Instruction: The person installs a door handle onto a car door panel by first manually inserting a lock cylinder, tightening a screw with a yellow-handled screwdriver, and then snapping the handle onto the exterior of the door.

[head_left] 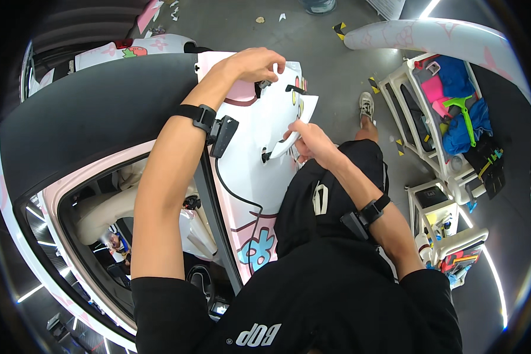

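A car door (251, 189) in white and pink patterned film stretches in front of me. My right hand (314, 141) is closed on a white car door handle (282, 147), whose end sits by a dark hole in the door skin. Above that hand a loose white flap of film (308, 109) sticks up. Near the door's far edge, my left hand (256, 64) has its fingers curled over the panel; what they grip, if anything, I cannot make out. Just below the fingers is an opening with a metal part (264, 87). A black piece (295, 89) lies to its right.
The black car roof (88, 124) and open side window (100, 236) lie to the left. A white cart (398, 106) with blue cloths (454, 76) and a green squeegee (465, 118) stands at right, a second cart (454, 245) nearer. A patterned white panel (425, 35) arches at far right.
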{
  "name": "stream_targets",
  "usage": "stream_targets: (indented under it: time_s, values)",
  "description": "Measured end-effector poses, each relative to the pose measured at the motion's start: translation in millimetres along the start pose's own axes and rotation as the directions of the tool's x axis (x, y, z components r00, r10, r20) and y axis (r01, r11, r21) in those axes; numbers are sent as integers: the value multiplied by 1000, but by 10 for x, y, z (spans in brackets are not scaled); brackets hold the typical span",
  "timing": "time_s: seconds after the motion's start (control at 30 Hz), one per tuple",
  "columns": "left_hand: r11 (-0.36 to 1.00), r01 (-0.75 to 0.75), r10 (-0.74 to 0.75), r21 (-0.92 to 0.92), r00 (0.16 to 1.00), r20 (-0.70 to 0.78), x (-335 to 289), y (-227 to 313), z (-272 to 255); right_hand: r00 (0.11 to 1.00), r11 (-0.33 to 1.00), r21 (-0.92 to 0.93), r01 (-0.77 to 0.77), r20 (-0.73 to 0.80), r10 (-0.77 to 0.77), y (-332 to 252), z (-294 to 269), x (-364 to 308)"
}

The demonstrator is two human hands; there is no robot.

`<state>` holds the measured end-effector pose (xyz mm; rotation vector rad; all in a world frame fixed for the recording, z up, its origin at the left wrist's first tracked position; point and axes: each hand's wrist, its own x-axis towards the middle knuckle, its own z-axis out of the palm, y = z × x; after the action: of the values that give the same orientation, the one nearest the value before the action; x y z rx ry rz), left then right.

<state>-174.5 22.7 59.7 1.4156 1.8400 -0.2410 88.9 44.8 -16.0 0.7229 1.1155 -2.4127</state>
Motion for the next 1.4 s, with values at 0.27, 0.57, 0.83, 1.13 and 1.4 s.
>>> stream_targets:
  time_s: [0.27,0.57,0.83,1.13,1.4]
  values:
    - [1000,0,0,3,999,-34,-39,18,20,999,1000,-6,14,-33,-14,47,57,-30]
    - [1000,2,-1,25,1000,-24,3,-2,24,995,999,-33,-3,-101,-1,164,261,-14]
    - [1000,-12,12,3,1000,1,-1,2,-1,991,952,-297,-70,-127,33,52,316,243]
    - [1000,0,0,-23,1000,11,0,18,3,991,926,-376,-23,-133,-29,16,271,422]
    - [999,-17,18,30,999,-27,-6,19,23,909,816,-545,193,-214,-358,275,248,707]
